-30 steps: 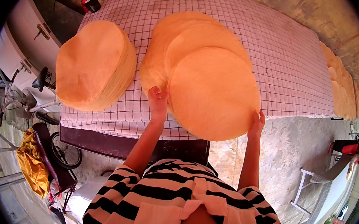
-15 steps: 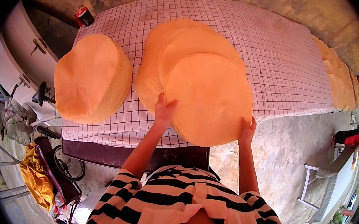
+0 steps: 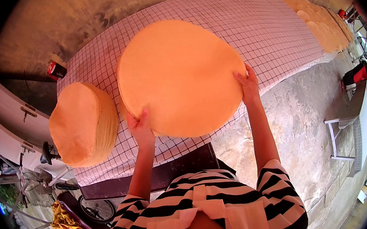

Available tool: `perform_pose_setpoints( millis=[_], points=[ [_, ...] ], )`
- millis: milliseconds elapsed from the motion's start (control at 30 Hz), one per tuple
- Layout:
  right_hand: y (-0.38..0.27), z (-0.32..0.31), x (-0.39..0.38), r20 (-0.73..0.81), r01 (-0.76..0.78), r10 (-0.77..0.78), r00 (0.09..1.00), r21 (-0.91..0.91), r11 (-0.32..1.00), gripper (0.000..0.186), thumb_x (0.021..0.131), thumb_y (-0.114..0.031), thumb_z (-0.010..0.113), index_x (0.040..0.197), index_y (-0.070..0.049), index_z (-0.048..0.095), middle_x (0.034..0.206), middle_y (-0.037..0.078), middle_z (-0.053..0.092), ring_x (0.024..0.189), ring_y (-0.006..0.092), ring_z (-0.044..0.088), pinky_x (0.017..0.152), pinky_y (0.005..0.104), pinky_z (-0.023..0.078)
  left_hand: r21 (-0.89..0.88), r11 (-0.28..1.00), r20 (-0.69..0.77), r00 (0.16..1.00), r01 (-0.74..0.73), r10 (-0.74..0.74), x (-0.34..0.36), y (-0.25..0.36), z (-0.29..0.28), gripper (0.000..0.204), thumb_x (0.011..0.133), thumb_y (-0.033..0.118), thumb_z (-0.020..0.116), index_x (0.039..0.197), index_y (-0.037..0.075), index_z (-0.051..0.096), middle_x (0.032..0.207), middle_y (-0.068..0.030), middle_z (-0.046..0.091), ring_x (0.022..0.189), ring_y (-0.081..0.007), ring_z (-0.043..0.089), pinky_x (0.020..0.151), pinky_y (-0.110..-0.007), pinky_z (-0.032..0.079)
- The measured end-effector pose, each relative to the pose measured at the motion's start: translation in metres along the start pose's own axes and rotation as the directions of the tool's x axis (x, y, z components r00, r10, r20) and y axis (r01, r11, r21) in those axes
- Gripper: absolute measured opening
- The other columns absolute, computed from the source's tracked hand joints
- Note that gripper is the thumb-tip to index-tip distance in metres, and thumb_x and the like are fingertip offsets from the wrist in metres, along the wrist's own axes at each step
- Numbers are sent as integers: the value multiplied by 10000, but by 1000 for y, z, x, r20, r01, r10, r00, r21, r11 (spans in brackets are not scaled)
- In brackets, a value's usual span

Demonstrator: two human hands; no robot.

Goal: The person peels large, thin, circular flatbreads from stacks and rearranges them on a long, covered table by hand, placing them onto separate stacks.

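**Round orange sheets [image 3: 182,79] in my grip**

Checked cloth [image 3: 273,39] crosses the upper frame. Over it, at centre, are the sheets; at left, a disc stack [image 3: 80,123]. My left hand [image 3: 142,129] pinches the sheets' lower-left edge, my right hand [image 3: 249,89] their right edge.

Round sheet [image 3: 178,77]: broad, thin, orange-yellow, nearly a circle from where I'm standing.
Face: turned up, mostly smooth, with a faint dip close to 3 o'clock.
Rim: looks whole where it shows; around 9 o'clock another edge sits tight beneath it.
Hold: left fingers [image 3: 144,117] on the rim near 7 o'clock, right fingers [image 3: 240,79] near 3 o'clock.
Underneath: slivers of similar colour peek out between 6 and 8 o'clock, too hidden to count.
Lie: roughly flat above the checked worktop [image 3: 285,45]; whether it's lifted clear, I can't tell.
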State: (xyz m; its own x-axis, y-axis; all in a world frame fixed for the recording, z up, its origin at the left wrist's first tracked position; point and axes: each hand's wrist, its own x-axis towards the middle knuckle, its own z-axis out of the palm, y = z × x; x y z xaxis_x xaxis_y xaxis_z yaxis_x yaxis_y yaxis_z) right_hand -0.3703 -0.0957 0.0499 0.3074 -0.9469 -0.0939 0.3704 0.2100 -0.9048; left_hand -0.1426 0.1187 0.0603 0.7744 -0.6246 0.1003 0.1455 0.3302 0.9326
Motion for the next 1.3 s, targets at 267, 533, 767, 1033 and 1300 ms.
perform_pose_setpoints(
  millis=[267,533,767,1033,1300],
  points=[
    [106,-56,-16,-104,-126,94,990,-366,922,320,793,-181,638,1014,3,497,873,78,582,774,127,568,663,280,475,-124,886,-41,890,447,-454,-34,-56,-54,299,875,174,526,1075,-33,446,1025,-132,567,884,-238,588,731,-350,506],
    [112,-41,-11,-157,-77,2,988,-475,876,429,814,-265,594,1120,-11,433,918,102,596,817,178,588,710,310,476,260,860,-208,895,440,-395,55,-92,-76,411,904,328,475,1092,-37,457,1062,-120,559,945,-232,575,738,-360,508],
    [103,-39,-3,-87,32,-122,989,-675,737,570,821,-207,592,1289,-25,322,1088,119,550,976,176,550,818,316,456,440,858,-215,959,265,-186,52,-104,-69,324,888,220,507,1080,-32,440,1057,-113,534,929,-204,542,779,-314,474],
    [69,-23,13,128,128,-88,988,-352,927,597,811,-74,565,1327,-5,272,1160,127,512,1039,190,521,882,298,422,569,815,139,989,-114,41,40,-30,-28,274,878,122,535,1102,-17,457,1089,-106,545,933,-180,551,792,-305,466],
    [-1,23,44,177,1,39,983,-223,975,596,801,-97,605,1317,-9,321,1107,149,536,947,198,560,803,328,471,179,981,-55,995,-71,82,16,6,-25,294,885,83,489,1147,-25,411,1093,-118,534,941,-196,558,792,-316,483]
  ],
)
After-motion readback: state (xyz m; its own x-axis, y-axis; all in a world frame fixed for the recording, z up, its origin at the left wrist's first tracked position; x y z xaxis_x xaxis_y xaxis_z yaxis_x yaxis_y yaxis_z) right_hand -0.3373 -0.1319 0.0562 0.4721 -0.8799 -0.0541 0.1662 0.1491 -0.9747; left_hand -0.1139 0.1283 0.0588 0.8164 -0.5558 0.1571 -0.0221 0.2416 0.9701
